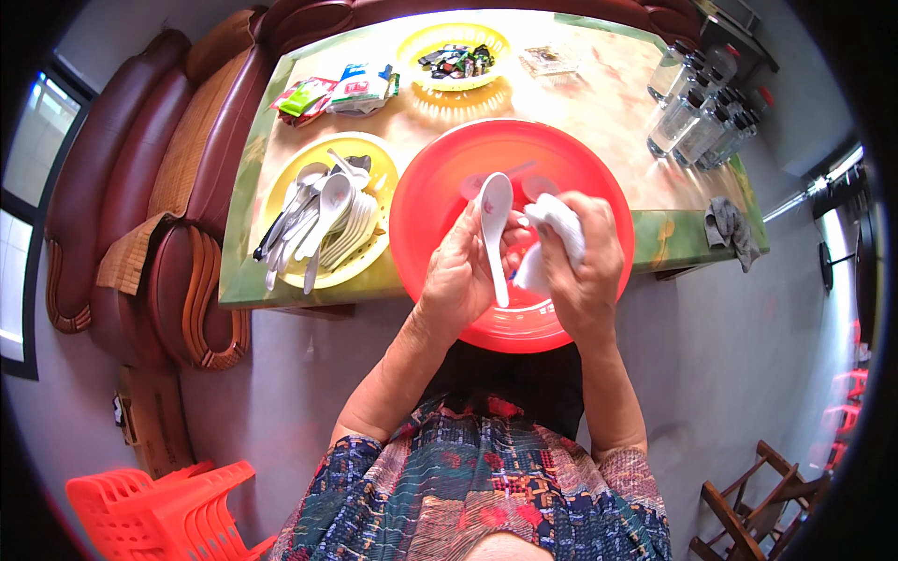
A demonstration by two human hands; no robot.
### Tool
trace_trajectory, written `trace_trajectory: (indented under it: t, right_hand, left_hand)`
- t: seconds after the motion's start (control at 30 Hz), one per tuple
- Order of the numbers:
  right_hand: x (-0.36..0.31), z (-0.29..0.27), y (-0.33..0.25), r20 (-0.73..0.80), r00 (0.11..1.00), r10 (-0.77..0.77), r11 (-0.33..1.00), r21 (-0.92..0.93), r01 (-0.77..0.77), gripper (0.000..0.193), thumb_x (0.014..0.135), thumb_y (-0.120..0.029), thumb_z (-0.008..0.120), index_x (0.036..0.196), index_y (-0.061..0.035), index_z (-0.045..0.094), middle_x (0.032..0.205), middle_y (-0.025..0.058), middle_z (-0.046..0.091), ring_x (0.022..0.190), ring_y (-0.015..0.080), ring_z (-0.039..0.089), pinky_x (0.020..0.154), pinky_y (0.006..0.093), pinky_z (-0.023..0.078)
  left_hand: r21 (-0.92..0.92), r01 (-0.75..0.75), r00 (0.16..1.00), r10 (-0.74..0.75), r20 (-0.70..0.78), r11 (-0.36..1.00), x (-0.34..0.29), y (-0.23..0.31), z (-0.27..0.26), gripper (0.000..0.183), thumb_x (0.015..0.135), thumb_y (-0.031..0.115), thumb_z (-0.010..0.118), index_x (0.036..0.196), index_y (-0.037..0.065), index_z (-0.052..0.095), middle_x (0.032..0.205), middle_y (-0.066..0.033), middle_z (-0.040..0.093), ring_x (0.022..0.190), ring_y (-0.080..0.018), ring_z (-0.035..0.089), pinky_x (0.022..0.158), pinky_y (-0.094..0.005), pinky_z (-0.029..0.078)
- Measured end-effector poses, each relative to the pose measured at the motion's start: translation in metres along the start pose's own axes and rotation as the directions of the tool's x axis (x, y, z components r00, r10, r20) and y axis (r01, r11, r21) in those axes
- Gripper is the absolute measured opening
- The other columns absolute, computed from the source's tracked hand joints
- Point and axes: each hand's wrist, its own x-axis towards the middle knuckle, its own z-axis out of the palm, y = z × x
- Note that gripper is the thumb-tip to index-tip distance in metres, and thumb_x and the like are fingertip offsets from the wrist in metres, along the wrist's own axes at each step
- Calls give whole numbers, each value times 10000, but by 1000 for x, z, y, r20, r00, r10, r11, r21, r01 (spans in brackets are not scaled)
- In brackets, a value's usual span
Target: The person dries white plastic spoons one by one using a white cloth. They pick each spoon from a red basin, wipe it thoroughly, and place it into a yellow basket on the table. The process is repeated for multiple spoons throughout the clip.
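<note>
My left hand holds a white soup spoon upright, its bowl at the top with a small red mark inside. Bunched in my right hand is a white cloth, close beside the spoon. Both hands are over a large red basin at the table's near edge. Behind the hands, pale spoon-like shapes show in the basin, partly hidden. Left of it, a yellow basket carries several white spoons and other utensils.
On the table stand a yellow basket of small wrapped packets, coloured packages, a clear container and several glass bottles. A grey cloth hangs at the right corner. Red chairs and a wooden stool are nearby.
</note>
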Motion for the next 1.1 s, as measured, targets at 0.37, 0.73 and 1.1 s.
trace_trajectory:
  t: [0.37,0.73,1.1]
  right_hand:
    - [-9,13,2,378,914,-145,975,-103,198,242,717,-80,667,953,-45,628,990,120,559,940,322,526,791,412,471]
    - [-8,15,1,225,938,-264,946,-127,297,287,658,-28,672,929,-77,590,912,93,591,879,301,532,750,405,453]
    - [3,33,11,-42,991,-125,909,-406,98,315,762,-37,639,1062,-93,563,926,122,551,828,310,520,729,402,439]
  left_hand:
    - [-48,36,998,-39,-52,998,-10,-17,-1,518,1015,401,234,1323,11,378,1269,-142,498,1173,-237,501,1014,-378,406]
    - [-92,52,998,-50,26,994,-12,-23,4,467,1018,380,240,1295,52,422,1242,-94,514,1164,-205,500,1012,-358,400]
    - [131,-43,996,53,-68,990,-7,-30,17,397,1015,300,332,1353,96,366,1301,-61,475,1202,-177,470,1024,-340,398]
